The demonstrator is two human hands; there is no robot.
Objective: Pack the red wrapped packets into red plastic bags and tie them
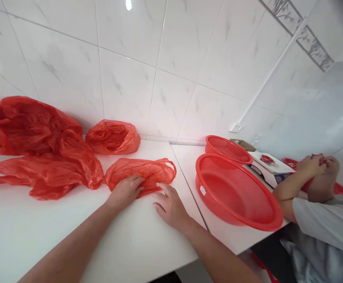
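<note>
A red plastic bag lies spread low on the white table in front of me, with its loop handle at the right end. My left hand rests on the near left part of this bag, fingers bent a little and apart. At the bag's near right edge is my right hand, thumb and fingers spread, fingertips touching or close to the plastic. Neither hand visibly grips anything. Behind stands a smaller rolled-open red bag. To the left are a large open red bag and a crumpled red bag.
On the right stand a large red basket and a smaller red basket. Beyond them, a white scale holds small red items. A co-worker's hands hold something red above another red container. A tiled wall borders the table.
</note>
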